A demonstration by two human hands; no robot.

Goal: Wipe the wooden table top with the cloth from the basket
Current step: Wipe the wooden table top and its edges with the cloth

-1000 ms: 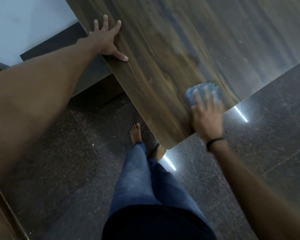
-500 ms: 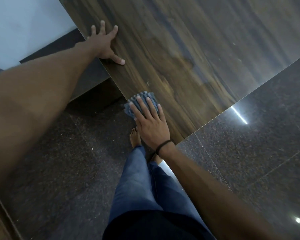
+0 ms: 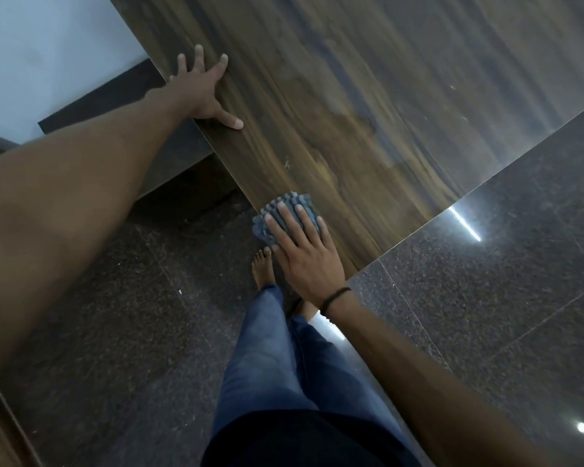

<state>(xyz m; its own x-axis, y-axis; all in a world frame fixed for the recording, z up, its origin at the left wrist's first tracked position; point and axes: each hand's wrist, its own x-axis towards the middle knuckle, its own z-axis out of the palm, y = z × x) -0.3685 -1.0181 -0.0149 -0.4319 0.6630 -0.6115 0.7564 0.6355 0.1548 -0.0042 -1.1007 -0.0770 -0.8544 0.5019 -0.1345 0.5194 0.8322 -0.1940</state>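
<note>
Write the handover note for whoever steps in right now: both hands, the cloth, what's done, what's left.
Left hand: flat, fingers spread, bracing on the table top at its left edge.
Right hand: straight fingers pressing the blue cloth onto the top near its closest corner; the cloth partly overhangs the edge.
Done: cloth is out and wiping is under way; how much is covered cannot be told.
Left: work across the rest of the top.

Has swept the blue-grey ribbed cloth (image 3: 289, 199) under the flat right hand (image 3: 304, 257) across the near corner of the dark wood-grain table top (image 3: 351, 96), from the right-hand edge a second ago to the left-hand edge (already reached half a second ago). Since then has only nudged it slightly nearer the corner.
</note>
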